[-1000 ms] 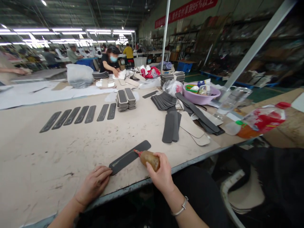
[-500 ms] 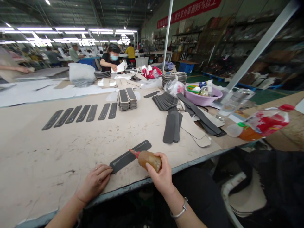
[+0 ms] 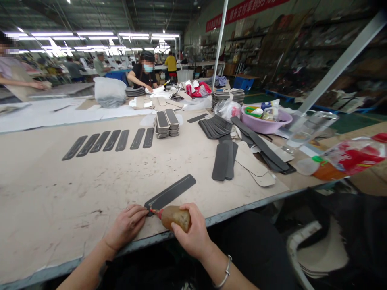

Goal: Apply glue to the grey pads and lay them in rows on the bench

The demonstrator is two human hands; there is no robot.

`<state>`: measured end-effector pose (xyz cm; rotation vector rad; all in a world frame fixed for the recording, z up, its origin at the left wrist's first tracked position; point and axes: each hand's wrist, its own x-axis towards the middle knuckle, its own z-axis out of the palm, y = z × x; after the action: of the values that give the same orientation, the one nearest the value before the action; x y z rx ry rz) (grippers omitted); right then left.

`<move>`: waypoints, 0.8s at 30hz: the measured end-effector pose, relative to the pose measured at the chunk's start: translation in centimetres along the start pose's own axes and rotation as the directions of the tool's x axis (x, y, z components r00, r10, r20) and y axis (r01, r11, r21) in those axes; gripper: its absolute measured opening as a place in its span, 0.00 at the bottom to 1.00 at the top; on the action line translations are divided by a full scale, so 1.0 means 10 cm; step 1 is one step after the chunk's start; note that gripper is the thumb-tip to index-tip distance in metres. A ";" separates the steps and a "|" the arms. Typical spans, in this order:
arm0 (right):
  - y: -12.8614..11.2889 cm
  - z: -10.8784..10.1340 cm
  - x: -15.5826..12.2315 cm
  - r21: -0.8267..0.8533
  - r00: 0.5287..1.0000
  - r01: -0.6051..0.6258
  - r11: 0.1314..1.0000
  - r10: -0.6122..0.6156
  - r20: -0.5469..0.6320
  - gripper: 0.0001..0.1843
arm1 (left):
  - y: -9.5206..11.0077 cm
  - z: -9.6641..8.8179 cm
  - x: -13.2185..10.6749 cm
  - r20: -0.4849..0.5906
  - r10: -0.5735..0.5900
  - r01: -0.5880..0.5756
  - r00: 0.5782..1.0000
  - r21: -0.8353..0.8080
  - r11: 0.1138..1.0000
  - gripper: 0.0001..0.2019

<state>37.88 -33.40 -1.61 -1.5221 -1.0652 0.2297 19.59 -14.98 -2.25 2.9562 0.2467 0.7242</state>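
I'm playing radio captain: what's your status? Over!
Right hand holding brown bottle. Left hand at near end of dark strip. Red nozzle beside left fingers.

"What jewellery shows?"
"A slim silvery bangle (image 3: 227,272) with a small knob on the right wrist (image 3: 216,259); a thin ring (image 3: 127,208) on the left hand (image 3: 128,225)."
"Clothing?"
"Bare forearms (image 3: 90,262); black cloth (image 3: 254,245) over the lap, near right."

Looks matt and smooth on the dark grey, round-ended flat strip (image 3: 174,191); seems like cloudy, smudged plastic on the amber rounded bottle (image 3: 175,218); shines as polished metal on the thin silver bangle (image 3: 227,272); resembles scuffed, stained paper across the beige flat table covering (image 3: 66,189).
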 end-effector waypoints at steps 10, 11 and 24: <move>0.19 -0.35 0.09 -0.167 0.986 -0.086 0.982 0.060 -0.155 0.16 | -0.04 -0.01 0.03 -0.028 0.047 -0.047 0.998 -0.005 0.999 0.09; 0.24 -0.41 0.12 -0.198 0.980 -0.096 0.976 0.058 -0.189 0.16 | -0.04 -0.01 0.04 -0.032 0.051 -0.051 0.998 -0.008 0.999 0.08; 0.10 -0.28 0.12 -0.070 0.994 0.065 0.995 -0.071 -0.080 0.18 | -0.08 0.01 0.00 -0.002 0.045 -0.045 0.999 0.001 0.999 0.08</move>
<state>40.92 -34.38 -1.19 -1.5391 -1.0667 0.0837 19.55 -14.18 -2.46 2.9713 0.1813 0.7330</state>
